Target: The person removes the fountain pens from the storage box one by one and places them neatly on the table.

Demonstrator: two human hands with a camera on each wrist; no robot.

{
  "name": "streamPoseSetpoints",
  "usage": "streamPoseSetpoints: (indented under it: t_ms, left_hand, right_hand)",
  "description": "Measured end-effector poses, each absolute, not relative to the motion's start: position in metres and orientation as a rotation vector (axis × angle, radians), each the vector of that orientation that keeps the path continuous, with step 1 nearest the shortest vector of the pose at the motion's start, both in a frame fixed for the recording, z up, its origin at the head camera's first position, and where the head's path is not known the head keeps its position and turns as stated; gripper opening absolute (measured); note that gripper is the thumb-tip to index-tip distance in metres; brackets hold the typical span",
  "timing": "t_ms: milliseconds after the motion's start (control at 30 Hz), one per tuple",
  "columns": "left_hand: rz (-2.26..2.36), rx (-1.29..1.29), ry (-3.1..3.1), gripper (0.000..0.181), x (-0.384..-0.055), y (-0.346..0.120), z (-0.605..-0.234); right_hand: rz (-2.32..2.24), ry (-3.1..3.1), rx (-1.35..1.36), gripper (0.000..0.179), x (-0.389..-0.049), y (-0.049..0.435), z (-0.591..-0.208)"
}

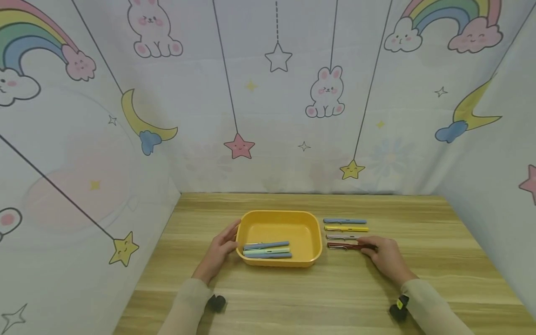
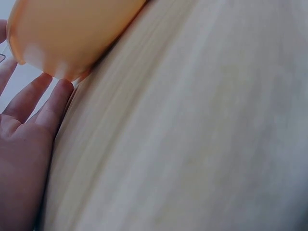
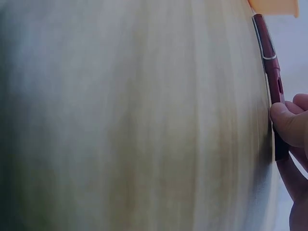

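Curtained nook, wider room unclear: wood-grain table (image 1: 293,298) walled by pale cloth (image 1: 192,88) printed with rainbows (image 1: 25,31), bunnies (image 1: 326,97), stars (image 1: 239,148)

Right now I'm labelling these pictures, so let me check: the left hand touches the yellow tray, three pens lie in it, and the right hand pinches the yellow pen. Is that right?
Not quite: the right hand pinches the dark red pen, as the right wrist view shows. The left hand does touch the yellow tray, and three pens lie in it.
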State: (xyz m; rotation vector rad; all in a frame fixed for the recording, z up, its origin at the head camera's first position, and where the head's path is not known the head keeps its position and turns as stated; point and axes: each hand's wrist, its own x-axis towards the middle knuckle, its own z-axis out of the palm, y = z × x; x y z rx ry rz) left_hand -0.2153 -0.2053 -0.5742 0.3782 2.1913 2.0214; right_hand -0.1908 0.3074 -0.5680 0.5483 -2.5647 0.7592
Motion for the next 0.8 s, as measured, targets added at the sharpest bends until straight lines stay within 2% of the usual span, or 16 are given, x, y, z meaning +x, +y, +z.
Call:
streamPoseSetpoints:
  t_ms: [800]
  left_hand:
    - [2.014,0.361,2.184,0.067,-0.2129,-0.2049,-0.5711]
  right_hand:
    - [0.787,-2.605,0.535,0.036,-0.1921,0.3062,-0.5651]
